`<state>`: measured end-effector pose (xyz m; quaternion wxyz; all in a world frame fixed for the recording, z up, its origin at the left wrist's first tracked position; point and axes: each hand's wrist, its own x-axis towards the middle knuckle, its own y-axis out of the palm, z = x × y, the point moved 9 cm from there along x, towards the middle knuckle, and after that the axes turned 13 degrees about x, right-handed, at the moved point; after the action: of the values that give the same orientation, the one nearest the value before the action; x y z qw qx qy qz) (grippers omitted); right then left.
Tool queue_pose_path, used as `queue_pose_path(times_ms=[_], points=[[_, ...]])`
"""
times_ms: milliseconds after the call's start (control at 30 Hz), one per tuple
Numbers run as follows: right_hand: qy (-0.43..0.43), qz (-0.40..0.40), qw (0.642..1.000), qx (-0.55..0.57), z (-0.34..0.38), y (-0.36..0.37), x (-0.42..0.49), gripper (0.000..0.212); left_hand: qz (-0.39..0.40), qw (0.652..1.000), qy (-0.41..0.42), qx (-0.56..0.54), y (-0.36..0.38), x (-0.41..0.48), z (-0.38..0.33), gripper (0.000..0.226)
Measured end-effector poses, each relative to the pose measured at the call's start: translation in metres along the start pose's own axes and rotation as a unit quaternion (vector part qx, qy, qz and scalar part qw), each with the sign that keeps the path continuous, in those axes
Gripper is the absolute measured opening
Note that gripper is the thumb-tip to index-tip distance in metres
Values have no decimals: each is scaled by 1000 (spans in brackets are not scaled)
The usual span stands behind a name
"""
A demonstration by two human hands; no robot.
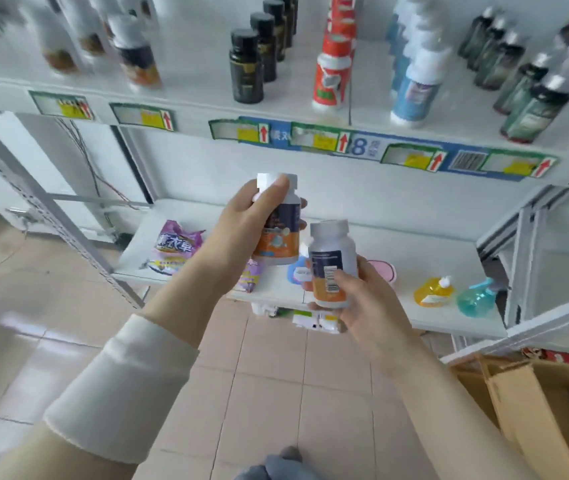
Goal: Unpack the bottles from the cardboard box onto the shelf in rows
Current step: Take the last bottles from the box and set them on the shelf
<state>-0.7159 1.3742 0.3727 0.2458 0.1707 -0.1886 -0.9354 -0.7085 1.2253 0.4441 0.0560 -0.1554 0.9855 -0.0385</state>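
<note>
The left hand (241,220) fingers (272,192) wrap upper bottle (277,237); right hand (366,299), lower bottle (331,251).

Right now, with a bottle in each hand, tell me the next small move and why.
Probably raise the left hand and stand its bottle on the upper shelf, in the bare gap left of the black bottles; that bottle is higher, the right hand holds another.

Orange-label bottles (277,237): 2. Black bottles (246,69): 4 in view (row cut off at top). Purple bags (175,247): 2. Yellow bottle (433,292): 1. Teal sprayer (477,298): 1. Cardboard box (535,410): 1.
</note>
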Motion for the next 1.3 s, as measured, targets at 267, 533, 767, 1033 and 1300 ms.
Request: queue_pose_path(times_ms=[267,533,767,1033,1300], points=[[-70,81,993,-47,76,75,62,48,-66,995,73,3,-66,55,-87,23],[-85,157,984,-11,134,160,142,28,-63,989,117,63,-137,130,-146,20],[-61,176,982,11,173,242,224,36,-23,981,136,140,-212,222,-185,16],[-86,97,990,-60,207,266,317,32,11,956,142,258,-249,337,-204,37],[-11,90,993,-72,215,256,382,17,22,951,114,285,-262,416,-186,36]])
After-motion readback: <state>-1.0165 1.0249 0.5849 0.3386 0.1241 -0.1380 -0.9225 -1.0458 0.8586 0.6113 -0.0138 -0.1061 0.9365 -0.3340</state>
